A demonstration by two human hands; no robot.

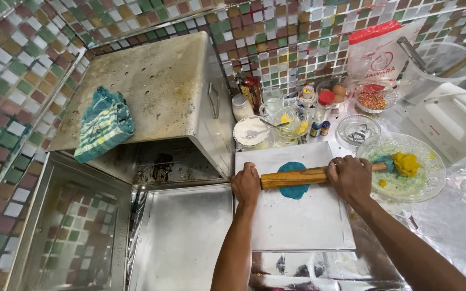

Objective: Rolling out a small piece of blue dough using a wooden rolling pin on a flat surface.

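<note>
Head view: both hands, left hand and right hand, clenched on rolling pin; yellow dough in glass plate

I see a wooden rolling pin lying crosswise, just right of the frame's centre, on a flattened patch of blue dough. The dough rests on a pale, floured board in the lower middle.

Wooden rolling pin (matt), shiny metal board, glass plate
</note>
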